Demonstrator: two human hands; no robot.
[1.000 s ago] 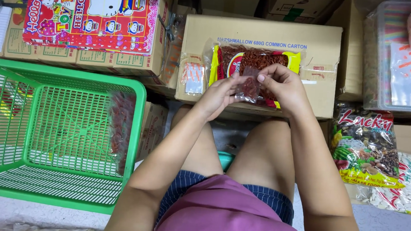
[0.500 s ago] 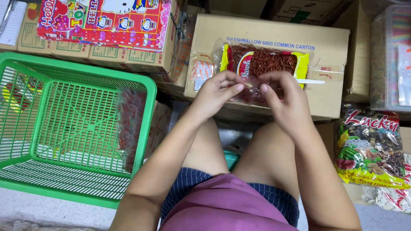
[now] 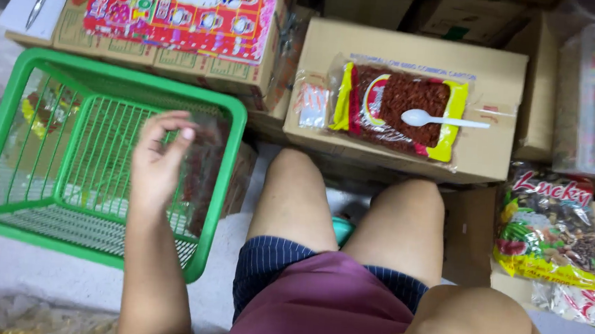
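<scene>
Head view showed the left hand (image 3: 157,161) over the green basket (image 3: 3,188), its fingers (image 3: 174,127) loosely curled and empty. The right hand was out of sight. Right of the basket, the open snack bag (image 3: 399,108) and white spoon (image 3: 440,119) lay on a carton (image 3: 494,156), so packing looked unfinished.

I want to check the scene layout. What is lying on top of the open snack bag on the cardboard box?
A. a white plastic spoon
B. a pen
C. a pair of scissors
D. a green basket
A: a white plastic spoon lies across the open snack bag, which sits on the cardboard box.
</scene>
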